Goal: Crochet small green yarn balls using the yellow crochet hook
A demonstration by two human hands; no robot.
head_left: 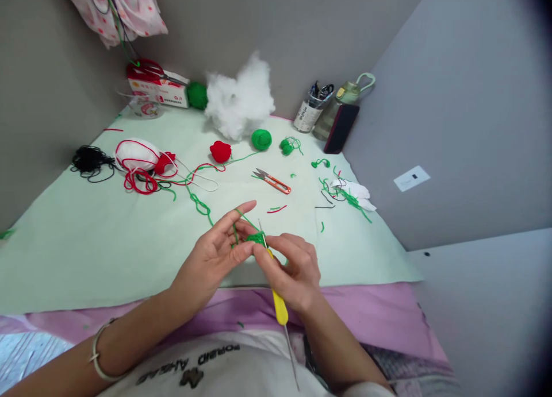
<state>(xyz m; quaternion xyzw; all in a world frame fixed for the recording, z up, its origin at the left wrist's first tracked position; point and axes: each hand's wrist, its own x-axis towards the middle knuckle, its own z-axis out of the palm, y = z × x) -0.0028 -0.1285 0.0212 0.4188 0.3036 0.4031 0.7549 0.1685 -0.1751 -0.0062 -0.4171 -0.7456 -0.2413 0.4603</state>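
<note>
Between finger and thumb, my left hand (218, 242) pinches a small green crochet piece (256, 239). Green yarn (246, 218) runs over its raised index finger. My right hand (293, 265) grips a crochet hook (279, 308) with a yellow handle. The hook's thin metal tip is at the green piece, and a long metal shaft sticks out of the handle's lower end toward my shirt. Both hands are close together above the front of the table. Whether the tip sits inside a stitch is too small to tell.
Orange thread snips (276, 183) lie beyond my hands. Behind them are a red yarn ball (221, 151), a green yarn ball (261, 139) and white stuffing (239, 98). Tangled red and white yarn (138, 158) is left; yarn scraps (351, 199), a phone (342, 128) and a bottle (330, 118) are right.
</note>
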